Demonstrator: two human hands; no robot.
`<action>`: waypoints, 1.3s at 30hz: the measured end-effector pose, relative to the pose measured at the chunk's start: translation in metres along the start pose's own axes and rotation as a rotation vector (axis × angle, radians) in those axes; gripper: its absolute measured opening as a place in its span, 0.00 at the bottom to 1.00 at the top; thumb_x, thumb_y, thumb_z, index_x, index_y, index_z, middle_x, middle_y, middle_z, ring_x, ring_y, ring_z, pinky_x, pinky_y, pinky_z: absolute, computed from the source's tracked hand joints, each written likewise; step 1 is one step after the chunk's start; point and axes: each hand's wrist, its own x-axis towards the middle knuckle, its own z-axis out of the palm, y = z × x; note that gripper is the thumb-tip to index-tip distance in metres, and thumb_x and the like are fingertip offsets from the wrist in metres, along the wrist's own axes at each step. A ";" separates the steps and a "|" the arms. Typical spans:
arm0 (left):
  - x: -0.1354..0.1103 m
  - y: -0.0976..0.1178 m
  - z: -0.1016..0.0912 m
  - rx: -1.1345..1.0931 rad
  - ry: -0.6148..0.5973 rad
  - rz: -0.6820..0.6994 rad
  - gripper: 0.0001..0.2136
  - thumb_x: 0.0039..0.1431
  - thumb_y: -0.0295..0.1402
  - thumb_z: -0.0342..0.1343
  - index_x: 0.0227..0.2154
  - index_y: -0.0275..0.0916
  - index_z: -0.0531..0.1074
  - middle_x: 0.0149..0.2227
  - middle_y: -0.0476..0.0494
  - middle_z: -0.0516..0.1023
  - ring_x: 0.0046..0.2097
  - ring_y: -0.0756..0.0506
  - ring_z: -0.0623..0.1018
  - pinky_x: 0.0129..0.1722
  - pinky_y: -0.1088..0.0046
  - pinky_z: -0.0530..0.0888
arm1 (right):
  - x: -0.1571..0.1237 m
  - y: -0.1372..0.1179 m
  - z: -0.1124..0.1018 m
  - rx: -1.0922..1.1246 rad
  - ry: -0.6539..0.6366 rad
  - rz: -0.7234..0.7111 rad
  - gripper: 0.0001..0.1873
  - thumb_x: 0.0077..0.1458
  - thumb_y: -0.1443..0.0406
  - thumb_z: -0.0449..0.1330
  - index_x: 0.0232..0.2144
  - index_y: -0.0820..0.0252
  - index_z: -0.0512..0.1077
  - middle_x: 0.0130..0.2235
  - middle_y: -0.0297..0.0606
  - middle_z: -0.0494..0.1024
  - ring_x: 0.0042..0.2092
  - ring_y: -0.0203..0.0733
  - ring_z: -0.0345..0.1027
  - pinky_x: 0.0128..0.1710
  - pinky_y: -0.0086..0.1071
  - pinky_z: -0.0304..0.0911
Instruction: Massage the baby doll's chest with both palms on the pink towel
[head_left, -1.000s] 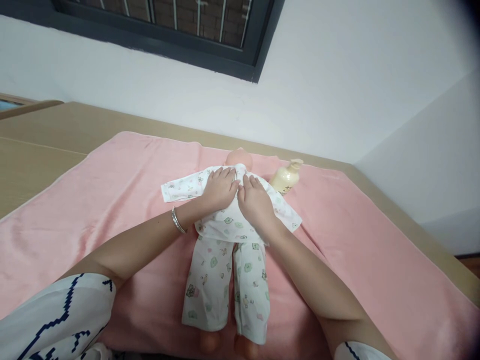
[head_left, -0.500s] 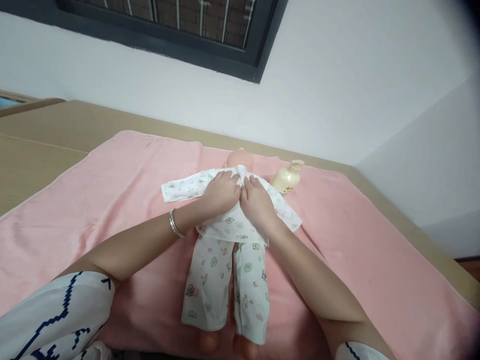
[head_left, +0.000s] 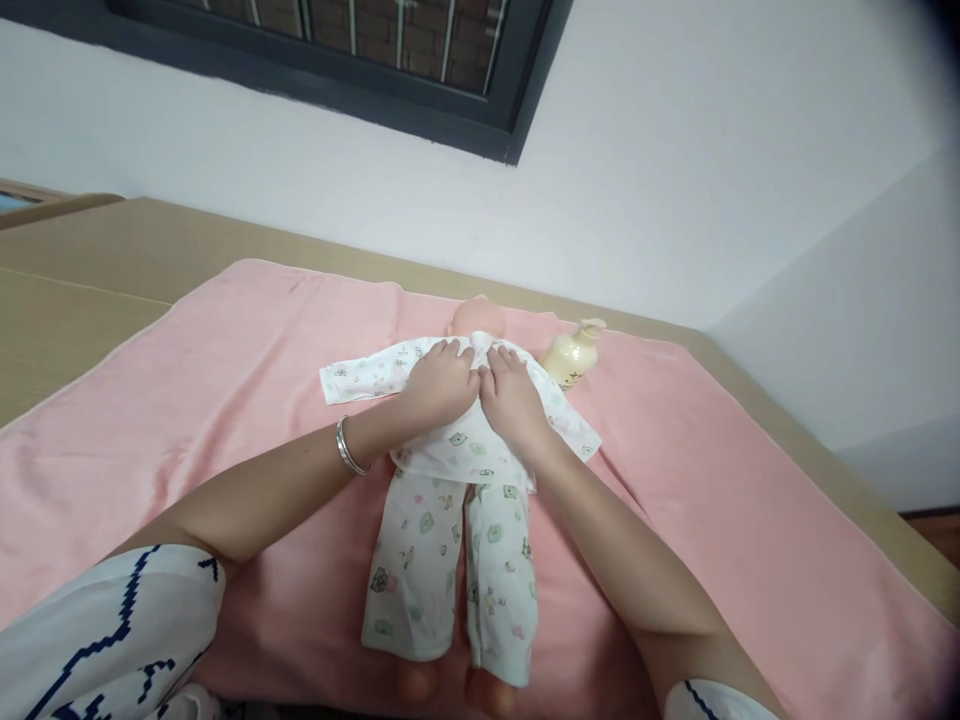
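A baby doll [head_left: 478, 317] in a white printed top [head_left: 471, 462] and matching trousers [head_left: 420, 560] lies stretched out, head away from me; no face shows. On the upper part of the top rests my left hand [head_left: 441, 385], fingers laid flat and pointing toward the head. My right hand [head_left: 514, 395] lies beside it on the same cloth, fingers also extended, and the two thumbs almost meet at the middle. Both hands are open and cover part of the doll's torso. Its bare feet [head_left: 417, 680] poke out below the trouser legs.
A pale yellow pump bottle [head_left: 571, 357] lies tilted by the doll's right-hand sleeve. Under everything spreads a pink blanket [head_left: 247, 420] on a wooden surface [head_left: 82, 310]. Behind stand a white wall [head_left: 637, 180] and a dark-framed window [head_left: 517, 110].
The bunched cloth near the collar, between my fingertips, looks flatter now. Both hands stay in nearly the same place, with only a slight shift of the view.
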 end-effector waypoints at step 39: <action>-0.001 -0.015 0.034 -0.134 0.440 -0.016 0.21 0.66 0.34 0.42 0.56 0.30 0.68 0.60 0.31 0.70 0.64 0.35 0.67 0.64 0.52 0.62 | -0.005 -0.010 -0.015 -0.028 0.134 -0.122 0.28 0.65 0.62 0.46 0.64 0.67 0.60 0.70 0.50 0.53 0.72 0.56 0.41 0.68 0.54 0.47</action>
